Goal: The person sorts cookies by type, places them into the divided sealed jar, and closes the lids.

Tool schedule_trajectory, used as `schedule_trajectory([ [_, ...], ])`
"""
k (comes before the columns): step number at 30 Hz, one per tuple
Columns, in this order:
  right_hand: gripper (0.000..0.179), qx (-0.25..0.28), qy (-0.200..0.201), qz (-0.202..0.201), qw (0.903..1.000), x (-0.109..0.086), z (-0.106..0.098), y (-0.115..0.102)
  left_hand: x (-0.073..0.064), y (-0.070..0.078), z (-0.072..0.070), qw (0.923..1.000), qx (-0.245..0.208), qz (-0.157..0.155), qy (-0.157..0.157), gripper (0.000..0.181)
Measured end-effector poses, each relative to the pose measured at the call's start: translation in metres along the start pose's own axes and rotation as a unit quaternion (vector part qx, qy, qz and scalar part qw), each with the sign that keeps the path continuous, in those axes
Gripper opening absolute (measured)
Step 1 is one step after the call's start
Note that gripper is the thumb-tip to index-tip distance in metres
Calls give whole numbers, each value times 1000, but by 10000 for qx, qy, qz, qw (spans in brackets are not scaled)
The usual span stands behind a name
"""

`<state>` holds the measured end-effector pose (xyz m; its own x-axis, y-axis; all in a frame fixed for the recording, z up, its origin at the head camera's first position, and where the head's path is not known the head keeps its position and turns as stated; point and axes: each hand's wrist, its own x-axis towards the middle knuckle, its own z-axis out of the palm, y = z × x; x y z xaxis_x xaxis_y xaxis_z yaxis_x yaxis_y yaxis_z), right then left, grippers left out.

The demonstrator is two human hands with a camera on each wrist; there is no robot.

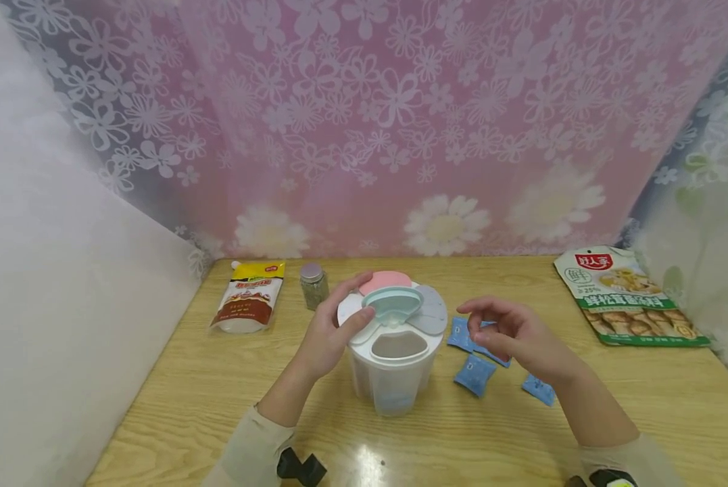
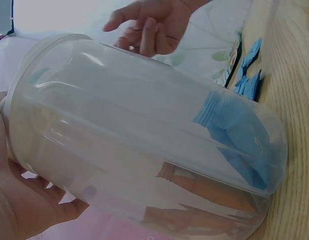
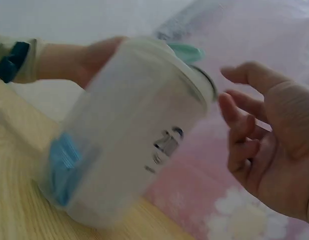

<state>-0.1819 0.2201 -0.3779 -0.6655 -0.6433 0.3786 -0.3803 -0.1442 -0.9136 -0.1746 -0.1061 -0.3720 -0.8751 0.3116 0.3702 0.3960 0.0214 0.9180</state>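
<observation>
My left hand (image 1: 331, 333) grips a compartmented canister (image 1: 394, 389), my right hand (image 1: 518, 333) relaxed beside it, blue sachets (image 1: 476, 375) right of the canister

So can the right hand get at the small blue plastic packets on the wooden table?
Probably yes: the right hand looks empty, close by the packets, and the translucent plastic container stands beside them, not over them.

We see a brown-and-yellow pouch (image 1: 251, 295) near a lidded jar (image 1: 314, 288), a green-and-white bag (image 1: 634, 301) and pink flowered backdrop (image 1: 364, 149).
</observation>
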Motion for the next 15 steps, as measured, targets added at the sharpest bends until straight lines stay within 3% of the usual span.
schedule_trajectory([
  [4,48,553,-873,-46,9946,-5,-19,13,1,1,1,10000,-20,4,-40,55],
  [7,48,672,-1232,39,9901,-7,-27,21,1,0,0,10000,-48,-31,-29,55],
  [10,50,597,-1417,134,9880,-7,-32,27,1,1,0,10000,-63,-42,-21,55],
  [15,49,348,-1396,573,9879,-12,-37,36,0,1,0,10000,-75,-39,-35,55],
])
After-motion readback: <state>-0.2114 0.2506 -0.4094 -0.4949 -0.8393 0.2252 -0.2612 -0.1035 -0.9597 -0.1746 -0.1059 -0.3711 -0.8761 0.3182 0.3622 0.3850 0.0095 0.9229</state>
